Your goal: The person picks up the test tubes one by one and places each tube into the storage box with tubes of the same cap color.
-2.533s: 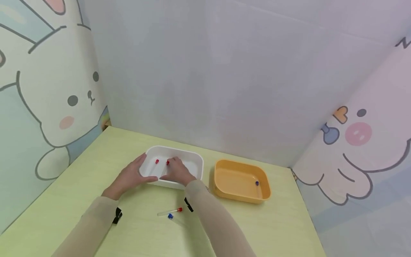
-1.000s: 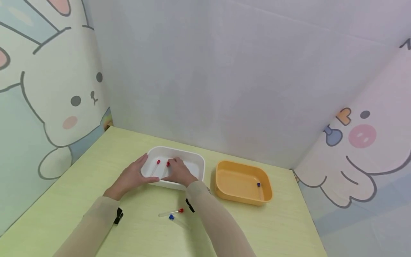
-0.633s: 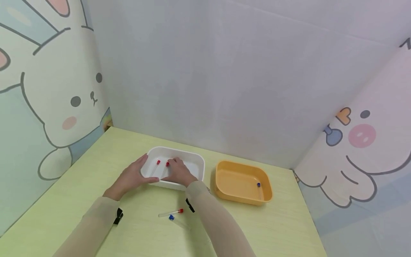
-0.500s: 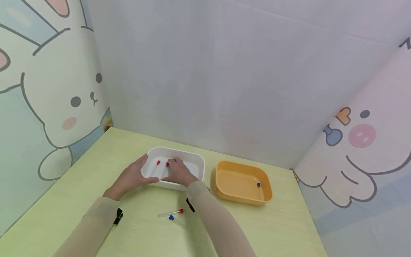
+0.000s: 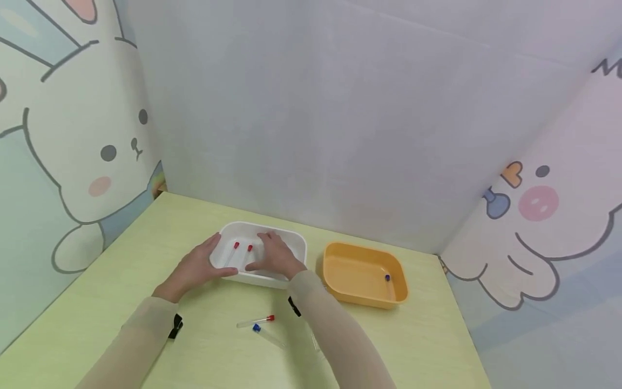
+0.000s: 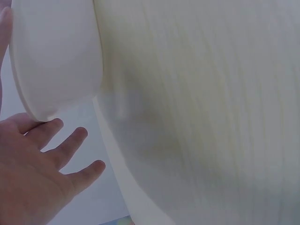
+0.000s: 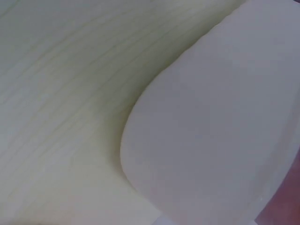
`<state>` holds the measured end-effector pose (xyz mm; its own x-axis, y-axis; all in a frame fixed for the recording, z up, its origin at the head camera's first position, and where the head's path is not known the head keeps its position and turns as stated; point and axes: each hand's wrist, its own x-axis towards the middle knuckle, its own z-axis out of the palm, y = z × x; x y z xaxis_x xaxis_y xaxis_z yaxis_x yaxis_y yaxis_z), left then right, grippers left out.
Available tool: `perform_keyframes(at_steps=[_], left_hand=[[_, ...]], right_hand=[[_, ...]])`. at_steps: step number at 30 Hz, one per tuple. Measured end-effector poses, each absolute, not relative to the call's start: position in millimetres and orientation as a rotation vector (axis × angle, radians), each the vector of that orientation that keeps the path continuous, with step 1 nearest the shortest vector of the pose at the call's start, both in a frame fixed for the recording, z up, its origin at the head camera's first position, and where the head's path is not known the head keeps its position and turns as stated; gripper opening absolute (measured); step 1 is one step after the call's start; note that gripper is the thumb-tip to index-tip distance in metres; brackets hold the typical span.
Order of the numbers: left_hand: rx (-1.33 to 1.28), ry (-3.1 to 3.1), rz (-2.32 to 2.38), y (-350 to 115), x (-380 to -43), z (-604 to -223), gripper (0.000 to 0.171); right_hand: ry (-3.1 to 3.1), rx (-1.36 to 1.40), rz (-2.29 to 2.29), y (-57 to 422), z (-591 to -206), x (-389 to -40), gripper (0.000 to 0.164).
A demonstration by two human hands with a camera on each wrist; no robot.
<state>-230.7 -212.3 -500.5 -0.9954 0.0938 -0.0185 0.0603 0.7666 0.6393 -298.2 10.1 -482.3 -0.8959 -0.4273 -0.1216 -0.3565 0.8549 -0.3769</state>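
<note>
My left hand [image 5: 196, 265] spans the left end of the white tray [image 5: 300, 265], its thumb at the front rim. In the left wrist view, spread fingers [image 6: 70, 147] lie along the tray's edge. Inside the tray are two test tubes with red caps, one left [image 5: 236, 246] and one beside it [image 5: 250, 248]. My right hand [image 5: 278, 258] hovers over the tray just right of the second tube, thumb and fingers apart with nothing seen between them. Mostly the tray's outer wall [image 7: 201, 126] fills the right wrist view.
An orange tray [image 5: 357, 270] with one blue-capped tube [image 5: 387, 278] stands to the right. On the table in front lie a red-capped tube [image 5: 255, 322] and a blue-capped tube [image 5: 268, 336]. Another clear tube [image 5: 315, 341] shows partly beside my right sleeve.
My right hand has let go of the second red-capped tube and shifted slightly right; that tube now lies in the white tray. My left hand stays at the tray's left end.
</note>
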Motion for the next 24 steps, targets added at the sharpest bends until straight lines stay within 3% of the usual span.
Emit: perform_keyframes(at_steps=[14, 24], left_hand=[[0.106, 2.867, 1.059, -210.2, -231.8, -500.4, 0.129], [0.133, 2.882, 1.059, -212.1, -232.8, -500.7, 0.129]], right_hand=[[2.799, -0.613, -0.661, 46.4, -456.4, -283.9, 0.097], [2.756, -0.719, -0.742, 65.4, -444.8, -264.2, 0.084]])
